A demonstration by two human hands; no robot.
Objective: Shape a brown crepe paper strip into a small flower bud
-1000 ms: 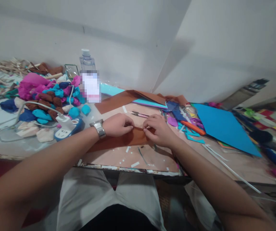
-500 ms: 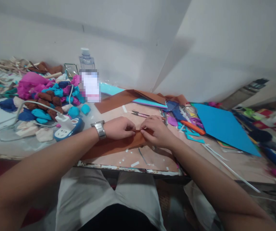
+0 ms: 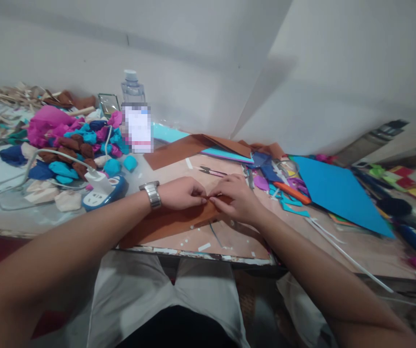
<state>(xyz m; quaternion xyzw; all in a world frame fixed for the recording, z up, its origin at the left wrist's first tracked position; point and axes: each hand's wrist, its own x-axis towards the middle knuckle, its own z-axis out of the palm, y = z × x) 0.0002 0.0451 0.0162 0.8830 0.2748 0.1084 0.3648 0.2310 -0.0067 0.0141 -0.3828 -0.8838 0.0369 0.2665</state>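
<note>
Bottle upright at the back; left hand, fingers pinching the top edge of a brown sheet low over the table; right hand right beside it, fingers gripping that same edge.

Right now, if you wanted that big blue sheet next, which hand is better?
Probably the right hand: the blue sheet lies on its side, and the left hand would have to cross over. Both pinch the brown sheet, so it would need to let go first.
</note>
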